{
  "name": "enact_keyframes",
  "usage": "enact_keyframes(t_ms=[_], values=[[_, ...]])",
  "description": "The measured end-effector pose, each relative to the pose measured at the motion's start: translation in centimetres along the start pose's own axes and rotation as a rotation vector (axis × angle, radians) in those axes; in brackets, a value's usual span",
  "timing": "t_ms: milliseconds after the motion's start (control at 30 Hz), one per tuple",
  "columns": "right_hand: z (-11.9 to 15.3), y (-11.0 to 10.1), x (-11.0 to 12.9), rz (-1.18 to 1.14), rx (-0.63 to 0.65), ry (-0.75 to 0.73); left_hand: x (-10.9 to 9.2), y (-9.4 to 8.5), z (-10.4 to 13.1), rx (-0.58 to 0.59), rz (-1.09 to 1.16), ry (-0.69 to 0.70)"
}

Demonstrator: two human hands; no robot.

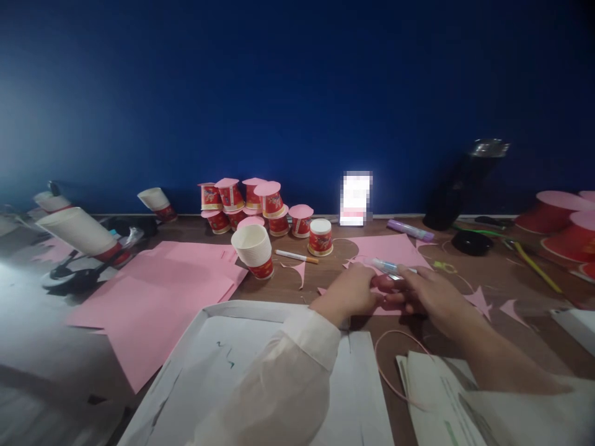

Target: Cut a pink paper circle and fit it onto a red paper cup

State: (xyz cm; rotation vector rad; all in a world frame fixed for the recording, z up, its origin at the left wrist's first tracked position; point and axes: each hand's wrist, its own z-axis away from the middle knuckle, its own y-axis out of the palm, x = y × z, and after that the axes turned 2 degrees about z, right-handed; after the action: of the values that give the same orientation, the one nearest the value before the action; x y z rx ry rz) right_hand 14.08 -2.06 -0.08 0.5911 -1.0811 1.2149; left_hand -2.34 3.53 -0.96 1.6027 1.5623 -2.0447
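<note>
My right hand (pixel 430 296) is closed around a slim clear-and-white tube (pixel 387 266), which looks like a glue tube or a marker. Close against it, my left hand (pixel 351 290) has its fingers curled in; anything inside them is hidden. Under both hands lies a sheet of pink paper (pixel 395 246) with pink scraps around it. Just left of the paper stands an upside-down red paper cup (pixel 320 238) with its white bottom up. A white-and-orange pen (pixel 297 256) lies beside this cup.
Red cups topped with pink discs (pixel 269 198) are stacked by the blue wall. Nested cups (pixel 253 248) stand before them. Pink sheets (pixel 171 285) and a white box lid (pixel 218 365) lie left. A lit phone (pixel 356 198), purple tube (pixel 410 230) and black bottle (pixel 458 186) are behind.
</note>
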Motion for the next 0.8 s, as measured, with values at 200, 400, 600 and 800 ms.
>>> enact_keyframes(t_ms=[200, 400, 600, 800], values=[[0.4, 0.1, 0.5, -0.046, -0.023, 0.019, -0.3, -0.2, -0.4, -0.059, -0.033, -0.105], [0.6, -0.9, 1.1, -0.202, -0.11, -0.103, 0.0, 0.3, -0.3, -0.085, 0.087, -0.223], [1.1, -1.1, 1.6, -0.346, -0.129, -0.099, -0.6, -0.3, -0.3, -0.238, 0.476, -0.359], [1.1, -0.9, 1.2, -0.368, -0.111, -0.125, -1.2, -1.2, -1.0, -0.297, 0.832, -0.275]])
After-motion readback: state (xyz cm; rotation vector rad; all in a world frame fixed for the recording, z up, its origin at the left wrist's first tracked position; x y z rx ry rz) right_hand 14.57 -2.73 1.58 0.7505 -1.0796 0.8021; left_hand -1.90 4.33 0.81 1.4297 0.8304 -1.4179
